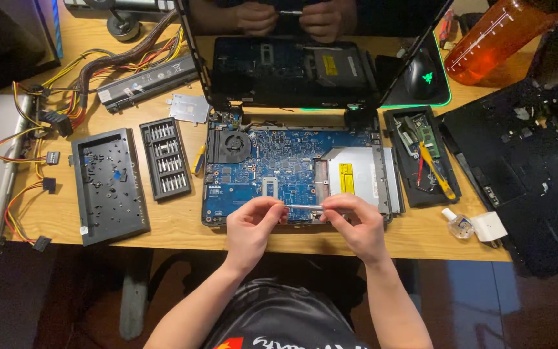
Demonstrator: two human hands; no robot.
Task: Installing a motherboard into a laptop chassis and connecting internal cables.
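Left hand (253,223) and right hand (355,223) are pinching the ends of a thin silver tool (305,207), probably a screwdriver, above the opened laptop's blue board (279,161).

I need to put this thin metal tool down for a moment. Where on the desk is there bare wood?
Bare wood lies along the front edge of the desk, between the dark tray and the open laptop base, and right of the right hand before the small bottle. The cables at the left and the black parts tray at the right are crowded.
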